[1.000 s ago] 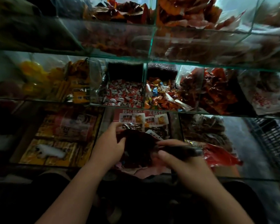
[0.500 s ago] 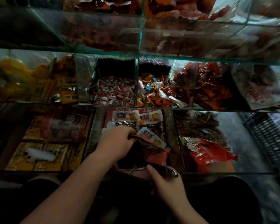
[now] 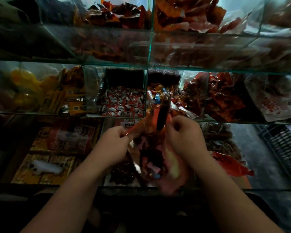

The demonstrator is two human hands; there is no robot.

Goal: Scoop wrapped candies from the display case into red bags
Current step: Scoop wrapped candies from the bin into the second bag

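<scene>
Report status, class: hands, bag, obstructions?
Left hand pinches red bag rim; right hand grips opposite rim, dark scoop upright beside it. Wrapped candies inside bag. Nothing in the way.

Dark slatted crate (image 3: 283, 148) at far right, on grey floor (image 3: 257, 158). Yellow packets (image 3: 72, 98) stacked middle row, left, beside blurred orange rounds (image 3: 23, 79). White object (image 3: 45, 167) lies on flat yellow boxes (image 3: 23, 170), lower left. Clear printed bag (image 3: 272, 101), middle row, right.
</scene>
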